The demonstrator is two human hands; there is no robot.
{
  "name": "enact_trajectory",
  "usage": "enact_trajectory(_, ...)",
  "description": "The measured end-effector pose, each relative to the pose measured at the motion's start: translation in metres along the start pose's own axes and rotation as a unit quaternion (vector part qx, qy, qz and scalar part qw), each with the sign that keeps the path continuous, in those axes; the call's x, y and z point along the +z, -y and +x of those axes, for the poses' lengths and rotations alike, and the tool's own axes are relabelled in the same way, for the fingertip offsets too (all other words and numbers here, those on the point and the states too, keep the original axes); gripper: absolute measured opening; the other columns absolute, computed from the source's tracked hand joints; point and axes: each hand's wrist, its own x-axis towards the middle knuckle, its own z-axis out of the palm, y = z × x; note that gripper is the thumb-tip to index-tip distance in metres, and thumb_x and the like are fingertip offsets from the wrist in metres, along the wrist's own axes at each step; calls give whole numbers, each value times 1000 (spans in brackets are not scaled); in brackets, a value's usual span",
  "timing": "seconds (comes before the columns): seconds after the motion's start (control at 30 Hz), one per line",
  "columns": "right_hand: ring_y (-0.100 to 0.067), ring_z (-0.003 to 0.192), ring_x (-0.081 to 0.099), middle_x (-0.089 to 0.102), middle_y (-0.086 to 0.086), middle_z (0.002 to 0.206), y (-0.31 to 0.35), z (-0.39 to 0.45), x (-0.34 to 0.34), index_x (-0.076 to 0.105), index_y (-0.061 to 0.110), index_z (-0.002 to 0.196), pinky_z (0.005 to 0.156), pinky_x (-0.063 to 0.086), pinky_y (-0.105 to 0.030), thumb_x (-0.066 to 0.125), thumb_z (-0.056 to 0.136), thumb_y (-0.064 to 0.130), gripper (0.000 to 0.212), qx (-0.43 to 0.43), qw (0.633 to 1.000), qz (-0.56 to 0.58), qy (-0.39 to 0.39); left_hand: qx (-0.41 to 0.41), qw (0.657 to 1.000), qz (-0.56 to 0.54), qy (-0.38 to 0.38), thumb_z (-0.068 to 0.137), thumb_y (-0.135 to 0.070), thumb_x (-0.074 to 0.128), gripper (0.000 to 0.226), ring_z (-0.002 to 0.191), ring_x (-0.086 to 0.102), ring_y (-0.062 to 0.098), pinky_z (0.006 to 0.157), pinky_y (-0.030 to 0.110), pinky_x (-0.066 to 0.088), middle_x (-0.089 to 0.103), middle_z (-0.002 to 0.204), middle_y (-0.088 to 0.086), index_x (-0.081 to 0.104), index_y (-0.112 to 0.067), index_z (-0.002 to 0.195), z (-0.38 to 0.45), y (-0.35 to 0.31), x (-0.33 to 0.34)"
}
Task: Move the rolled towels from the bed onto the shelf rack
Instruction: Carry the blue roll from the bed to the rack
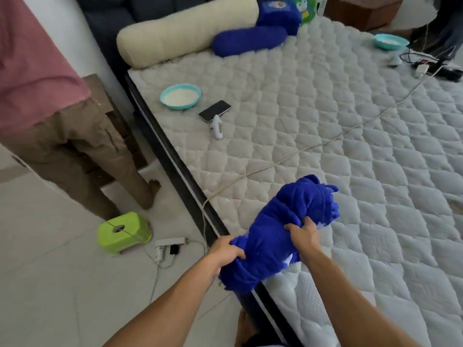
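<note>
A rolled blue towel (280, 229) is held over the near left edge of the bed (350, 126), lying diagonally from near left to far right. My left hand (225, 251) grips its near end over the bed's dark frame. My right hand (304, 232) clutches its middle from the right side. A second blue roll (248, 40) lies at the head of the bed beside a cream bolster (185, 28). No shelf rack is in view.
On the mattress lie a teal bowl (181, 96), a phone (215, 110), a white tool (216, 126) and a long cord (313, 146). Another person (50, 108) stands on the floor at left. A green stool (124, 232) and a power strip (170, 242) sit near the bed.
</note>
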Motion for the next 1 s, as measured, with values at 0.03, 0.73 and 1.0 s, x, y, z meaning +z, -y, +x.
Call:
enact_trajectory(0.03,-31,96,58,59,-11,100,6,-12,14,53,9,99,86,51,-49,65,79,12,23,-14,1000,0,19,3,1000,-10,-20,77,-3,64,26,97,58,22,87,36,49,64,104,5,65,-11,102,-11,9,-15)
enact_trajectory(0.73,-26,81,51,56,-5,84,-20,-522,362,50,9,90,72,36,-31,68,77,9,22,-427,720,-208,505,-6,761,-460,-458,73,-1,61,31,87,61,23,66,28,50,68,99,10,65,-5,103,-389,448,-191)
enact_trajectory(1.0,-24,85,54,58,-1,89,-117,-705,438,57,9,104,75,38,-29,67,80,10,26,-529,460,-307,644,-93,660,-583,-465,76,1,63,42,114,57,31,94,47,53,62,121,11,63,-10,117,-468,585,-161)
